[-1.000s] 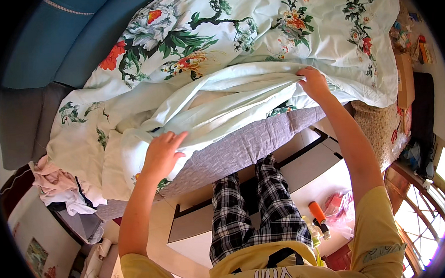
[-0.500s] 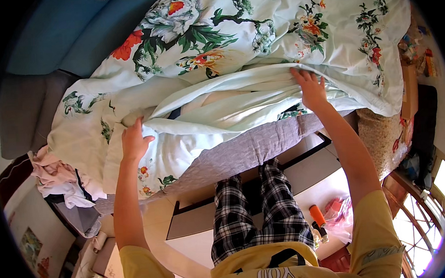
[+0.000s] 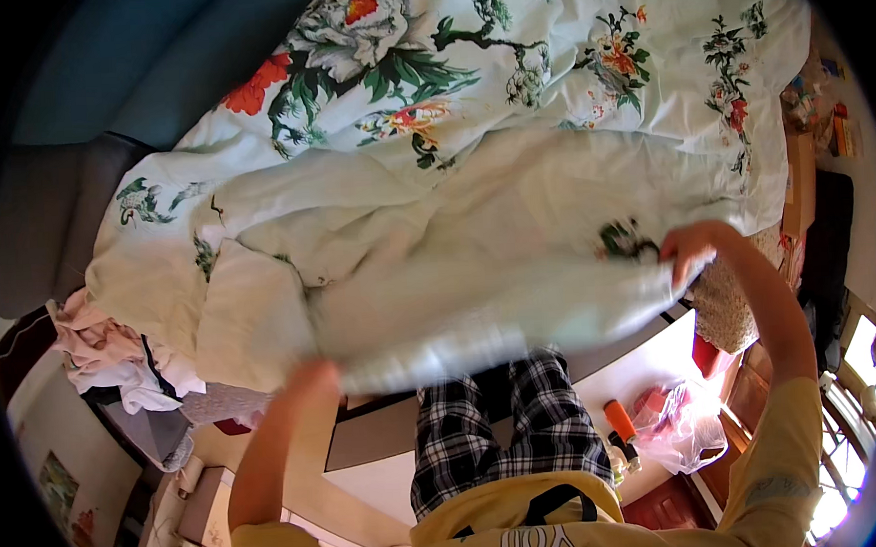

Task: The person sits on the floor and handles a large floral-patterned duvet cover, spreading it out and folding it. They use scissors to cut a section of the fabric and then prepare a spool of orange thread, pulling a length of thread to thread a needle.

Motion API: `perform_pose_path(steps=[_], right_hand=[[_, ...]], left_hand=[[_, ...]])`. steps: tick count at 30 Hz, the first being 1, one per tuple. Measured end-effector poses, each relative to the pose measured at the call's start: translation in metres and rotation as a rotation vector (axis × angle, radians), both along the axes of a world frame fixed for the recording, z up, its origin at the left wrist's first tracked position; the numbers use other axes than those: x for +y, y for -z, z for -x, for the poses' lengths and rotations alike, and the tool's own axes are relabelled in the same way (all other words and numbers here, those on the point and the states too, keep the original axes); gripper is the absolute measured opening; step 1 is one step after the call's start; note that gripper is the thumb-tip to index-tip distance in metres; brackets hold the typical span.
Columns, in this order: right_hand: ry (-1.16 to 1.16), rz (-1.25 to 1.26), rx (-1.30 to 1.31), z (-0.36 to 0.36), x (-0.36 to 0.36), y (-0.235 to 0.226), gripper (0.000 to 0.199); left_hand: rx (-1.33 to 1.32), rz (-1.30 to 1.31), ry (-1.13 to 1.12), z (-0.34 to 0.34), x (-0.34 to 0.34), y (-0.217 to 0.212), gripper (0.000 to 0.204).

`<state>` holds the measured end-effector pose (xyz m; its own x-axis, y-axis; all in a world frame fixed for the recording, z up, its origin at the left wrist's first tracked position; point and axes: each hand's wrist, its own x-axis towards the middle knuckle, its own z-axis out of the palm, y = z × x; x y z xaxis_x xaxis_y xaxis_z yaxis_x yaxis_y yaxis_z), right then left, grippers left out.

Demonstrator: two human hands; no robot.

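A pale duvet cover (image 3: 513,192) with large printed flowers and green branches spreads out before me. Its near edge is lifted toward my legs, and the cloth there is smeared by motion. At the left end of that edge, my left hand (image 3: 311,385) is closed on the cloth, though blurred. My right hand (image 3: 689,247) grips the other end, fingers wrapped round the cover with the wrist bent. Between the two hands the fabric hangs as a loose band, hiding most of the grey-purple cloth under it.
A blue-grey sofa (image 3: 68,94) borders the far left. Pink and white clothes (image 3: 119,346) lie at the left end. On the right are a cardboard box (image 3: 799,184) and a brown fleecy cover (image 3: 728,310). An orange-capped bottle (image 3: 620,420) and a plastic bag (image 3: 681,429) stand near my legs.
Both hands have come toward me, the right one also outward to the right. The cover's gathered opening has been pulled out flat, and its near edge now hangs over the grey-purple cloth.
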<state>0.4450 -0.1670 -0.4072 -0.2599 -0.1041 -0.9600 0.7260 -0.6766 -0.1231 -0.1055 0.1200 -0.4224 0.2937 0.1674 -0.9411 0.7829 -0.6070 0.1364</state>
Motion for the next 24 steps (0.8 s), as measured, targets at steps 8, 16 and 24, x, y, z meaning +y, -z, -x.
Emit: perform_pose_path(steps=[8, 16, 24], right_hand=[[0.228, -0.358, -0.503, -0.025, -0.024, 0.035, 0.034], [0.101, -1.315, -0.819, 0.03, 0.025, 0.034, 0.033], [1.115, -0.478, -0.373, 0.151, 0.011, 0.042, 0.027]], left_hand=[[-0.813, -0.348, -0.452, -0.032, 0.055, -0.009, 0.029], [-0.661, -0.332, -0.266, -0.057, 0.05, 0.019, 0.039], [-0.569, -0.36, -0.289, -0.044, 0.022, 0.022, 0.028]])
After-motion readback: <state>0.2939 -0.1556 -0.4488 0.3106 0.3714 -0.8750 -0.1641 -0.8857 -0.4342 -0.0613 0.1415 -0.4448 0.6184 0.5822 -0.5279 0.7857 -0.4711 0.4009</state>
